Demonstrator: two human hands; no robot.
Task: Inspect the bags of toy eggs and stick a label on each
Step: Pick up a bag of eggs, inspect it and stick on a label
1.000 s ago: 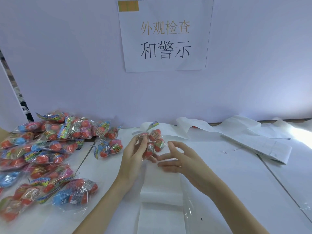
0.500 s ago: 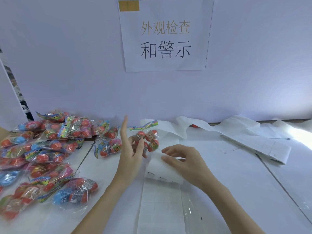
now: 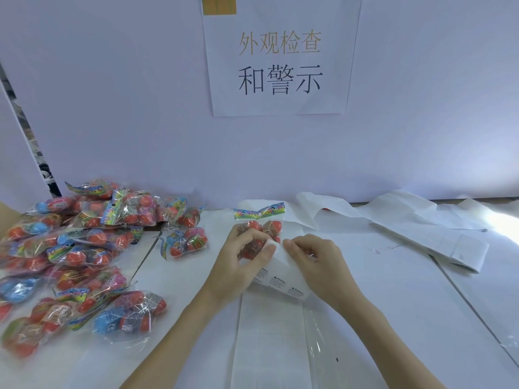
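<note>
A clear bag of red toy eggs [image 3: 265, 226] with a colourful header card lies on the white table, mid-frame. My left hand [image 3: 242, 258] is over its near side, fingers curled on the bag and on the lifted edge of a white strip of warning labels [image 3: 283, 279]. My right hand [image 3: 314, 262] pinches the same strip from the right. The strip runs toward me as bare backing paper [image 3: 269, 341]. Which label is being peeled is hidden by my fingers.
A heap of several egg bags [image 3: 78, 248] covers the table's left side, with one bag [image 3: 186, 242] apart near the middle. Used backing strips [image 3: 427, 228] trail along the back right. A printed sign [image 3: 280, 54] hangs on the wall.
The bag went from held up in my left hand to lying on the table. My right hand took hold of the label strip and lifted its end; my left hand joined it there.
</note>
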